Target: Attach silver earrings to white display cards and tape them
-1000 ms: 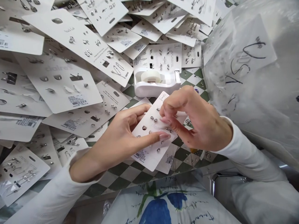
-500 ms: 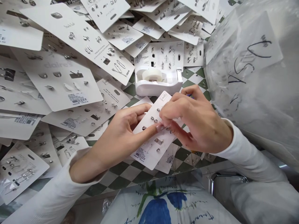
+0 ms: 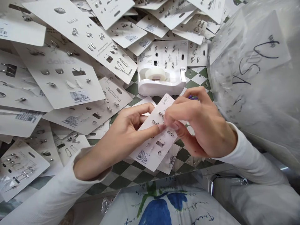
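Note:
A white earring card (image 3: 150, 153) with several small metal pieces is tilted in front of me. My left hand (image 3: 126, 134) grips its left side, thumb lying across the front and fingers behind. Over the card's upper right part, my right hand (image 3: 199, 122) has thumb and index finger pinched together close to my left thumb tip; what they pinch is too small to make out. Something small and purple-blue (image 3: 193, 97) shows by the curled fingers of my right hand. Another card (image 3: 170, 161) lies beneath the held one.
Behind the hands stands a white tape dispenser (image 3: 161, 82) on the green-and-white checkered tabletop (image 3: 120, 182). Many earring cards (image 3: 63, 75) are heaped at the left and back. A large clear plastic bag (image 3: 255, 78) with handwriting bulges at the right.
My right hand has shifted slightly right and down, showing more of the pieces in the middle of the card. My left hand still holds the card. The whole view has moved a little.

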Tool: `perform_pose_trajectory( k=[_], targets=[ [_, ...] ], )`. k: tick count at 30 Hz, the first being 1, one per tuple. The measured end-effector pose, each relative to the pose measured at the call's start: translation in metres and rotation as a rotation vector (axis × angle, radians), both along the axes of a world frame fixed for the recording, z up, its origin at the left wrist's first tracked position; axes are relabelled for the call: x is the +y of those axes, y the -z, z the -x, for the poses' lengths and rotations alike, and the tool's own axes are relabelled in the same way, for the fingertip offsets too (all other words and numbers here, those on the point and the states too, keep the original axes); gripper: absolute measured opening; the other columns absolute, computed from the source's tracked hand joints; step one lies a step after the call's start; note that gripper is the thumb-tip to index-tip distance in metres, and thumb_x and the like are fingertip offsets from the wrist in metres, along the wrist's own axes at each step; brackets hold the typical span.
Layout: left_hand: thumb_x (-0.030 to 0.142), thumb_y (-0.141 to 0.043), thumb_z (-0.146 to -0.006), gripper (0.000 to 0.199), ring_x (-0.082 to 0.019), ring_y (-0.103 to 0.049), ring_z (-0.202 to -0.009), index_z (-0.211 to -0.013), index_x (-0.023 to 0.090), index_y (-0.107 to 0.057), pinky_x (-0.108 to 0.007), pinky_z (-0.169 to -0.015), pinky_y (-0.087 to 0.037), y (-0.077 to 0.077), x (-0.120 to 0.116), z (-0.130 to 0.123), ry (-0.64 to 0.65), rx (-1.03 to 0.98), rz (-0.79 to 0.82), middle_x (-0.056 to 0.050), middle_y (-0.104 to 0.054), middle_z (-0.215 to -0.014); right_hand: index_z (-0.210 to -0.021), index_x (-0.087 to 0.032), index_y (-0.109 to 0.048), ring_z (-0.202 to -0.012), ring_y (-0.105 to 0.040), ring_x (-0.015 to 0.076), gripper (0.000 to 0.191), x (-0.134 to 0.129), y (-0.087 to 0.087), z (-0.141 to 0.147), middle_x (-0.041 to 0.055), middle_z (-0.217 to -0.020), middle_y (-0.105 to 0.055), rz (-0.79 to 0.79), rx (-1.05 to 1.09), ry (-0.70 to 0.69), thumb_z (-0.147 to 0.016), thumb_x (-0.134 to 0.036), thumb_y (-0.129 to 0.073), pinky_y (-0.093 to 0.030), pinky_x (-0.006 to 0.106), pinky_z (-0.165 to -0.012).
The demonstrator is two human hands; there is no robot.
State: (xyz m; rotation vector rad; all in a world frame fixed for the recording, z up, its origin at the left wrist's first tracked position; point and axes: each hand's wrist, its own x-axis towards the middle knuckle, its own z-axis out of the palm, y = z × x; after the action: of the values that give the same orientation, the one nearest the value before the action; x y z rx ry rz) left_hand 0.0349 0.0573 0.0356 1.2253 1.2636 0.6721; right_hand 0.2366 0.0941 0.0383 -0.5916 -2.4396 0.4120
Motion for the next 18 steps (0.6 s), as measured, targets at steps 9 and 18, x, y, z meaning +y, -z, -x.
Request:
perform_pose_trajectory(
  k=[9,18],
  targets=[
    [0.035,-0.076,-0.088,0.017,-0.012,-0.052,-0.052,-0.079,0.023,-0.067,-0.022,-0.042,-0.044,0.0015,-0.0027,-0.0007,0.012,-0.011,0.043,0.0,-0.062,-0.073,-0.117,-0.028,-0.045,-0.078,-0.066,0.0206,0.022,-0.0021,-0.003,-0.0019,0.0023,-0.101,-0.065,0.223,0.075,0.051,-0.103,-0.012,-0.047,-0.059,0.042,-0.078],
    [0.029,-0.076,-0.086,0.009,-0.017,-0.064,-0.074,-0.087,0.024,-0.069,-0.022,-0.055,-0.05,0.0022,0.0005,-0.0024,0.103,-0.006,-0.089,-0.001,-0.069,-0.087,-0.118,-0.028,-0.046,-0.079,-0.065,0.0191,0.017,-0.0049,-0.0026,-0.0012,0.0035,-0.106,-0.064,0.271,0.124,0.06,-0.106,-0.016,-0.047,-0.062,0.04,-0.076]
  ],
)
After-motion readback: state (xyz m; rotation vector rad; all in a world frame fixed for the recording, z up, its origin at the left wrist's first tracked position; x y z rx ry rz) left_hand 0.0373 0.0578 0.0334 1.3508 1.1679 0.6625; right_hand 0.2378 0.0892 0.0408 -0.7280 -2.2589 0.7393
